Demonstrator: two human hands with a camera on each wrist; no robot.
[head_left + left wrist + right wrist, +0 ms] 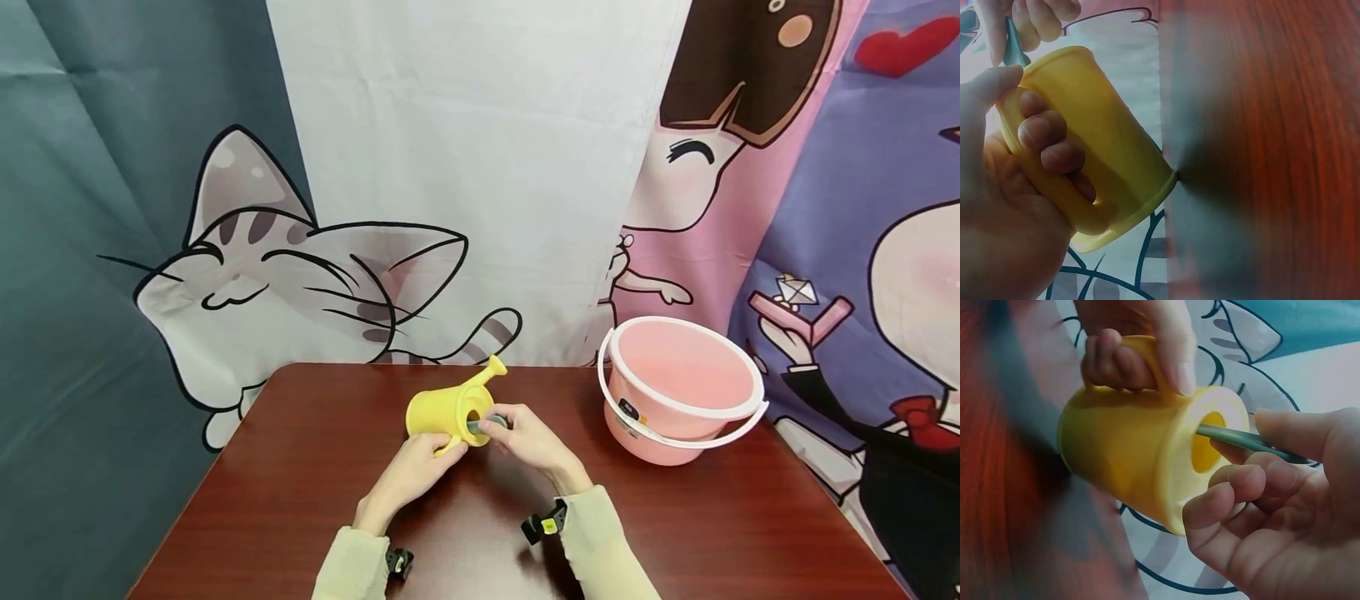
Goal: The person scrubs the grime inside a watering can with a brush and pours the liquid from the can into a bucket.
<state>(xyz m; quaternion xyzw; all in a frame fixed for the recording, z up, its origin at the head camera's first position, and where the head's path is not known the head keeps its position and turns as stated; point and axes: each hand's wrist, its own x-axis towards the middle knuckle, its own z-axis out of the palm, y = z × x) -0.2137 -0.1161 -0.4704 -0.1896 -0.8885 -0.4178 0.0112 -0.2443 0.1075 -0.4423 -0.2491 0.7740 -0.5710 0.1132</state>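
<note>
A yellow toy watering can (438,412) is tilted on its side over the table, its opening facing right and its spout pointing up. My left hand (420,467) grips the can's handle (1041,175), fingers curled through the loop and thumb near the rim. My right hand (534,440) pinches a slim grey-green tool (1244,439) between thumb and fingers. One end of the tool goes into the round hole in the can's top, where its tip is hidden; the rounded other end shows beside the fingers in the head view.
A pink bucket (675,425) with a white rim and a lowered white handle stands at the table's back right. The brown table (300,492) ends at the back against a cloth printed with cartoon figures. Both wrists wear small black cameras.
</note>
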